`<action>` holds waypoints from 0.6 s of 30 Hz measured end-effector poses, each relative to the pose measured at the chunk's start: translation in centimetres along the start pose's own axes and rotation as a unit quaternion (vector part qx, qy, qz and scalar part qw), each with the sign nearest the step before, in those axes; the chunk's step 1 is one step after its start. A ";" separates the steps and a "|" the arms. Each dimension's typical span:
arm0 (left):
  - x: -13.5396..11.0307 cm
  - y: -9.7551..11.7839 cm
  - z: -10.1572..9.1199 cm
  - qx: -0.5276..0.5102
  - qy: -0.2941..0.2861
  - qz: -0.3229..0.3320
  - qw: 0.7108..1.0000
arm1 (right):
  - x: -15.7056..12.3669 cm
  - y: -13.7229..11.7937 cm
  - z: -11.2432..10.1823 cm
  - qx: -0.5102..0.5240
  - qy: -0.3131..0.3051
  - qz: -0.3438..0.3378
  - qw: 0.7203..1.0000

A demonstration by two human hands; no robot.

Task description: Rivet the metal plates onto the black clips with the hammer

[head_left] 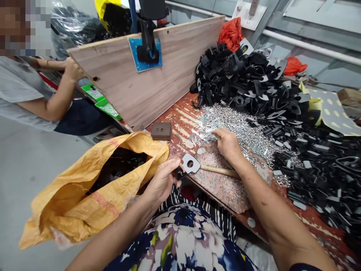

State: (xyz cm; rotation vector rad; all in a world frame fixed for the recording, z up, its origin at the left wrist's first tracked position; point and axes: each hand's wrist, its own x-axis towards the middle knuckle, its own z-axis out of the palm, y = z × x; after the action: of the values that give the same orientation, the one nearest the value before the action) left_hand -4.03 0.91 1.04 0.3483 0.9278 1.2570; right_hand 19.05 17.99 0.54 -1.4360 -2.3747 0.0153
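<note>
My left hand [165, 177] is closed around a small black plastic part [195, 166] with a flat grey face and a round hole, held just off the table's front edge. Fingers bent in a pinch, my right hand [229, 145] reaches the near side of a heap of thin shiny metal pins [239, 119]. Whatever sits between those fingertips is too small to make out. Under my right wrist lies a wooden handle [216, 169], its left end hidden behind the plastic part. A worn, speckled board [225, 188] lies beneath it.
Black plastic parts [234, 79] pile up behind and right of the pins. A brown block [161, 131] sits near the yellow sack [113, 205] at left. An upright wooden panel [175, 64] borders the table; another person's hand [73, 69] touches its far end.
</note>
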 end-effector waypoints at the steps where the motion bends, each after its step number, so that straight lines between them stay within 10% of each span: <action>1: 0.1 -0.2 0.1 0.001 -0.003 -0.001 1.000 | -0.4 0.1 0.0 -0.008 -0.007 0.009 1.000; 11: 0.4 -0.8 0.2 -0.029 -0.004 -0.014 0.999 | -1.3 2.4 -1.9 -0.032 0.010 0.091 0.995; 18: 0.8 -1.3 1.1 -0.028 -0.026 -0.015 0.999 | -6.8 -6.6 -6.6 0.322 0.020 0.003 0.947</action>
State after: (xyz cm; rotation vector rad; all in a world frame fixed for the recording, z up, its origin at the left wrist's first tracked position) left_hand -2.28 1.54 0.46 0.3207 0.8489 1.2386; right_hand 18.31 7.82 5.97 -1.1017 -2.0418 0.6894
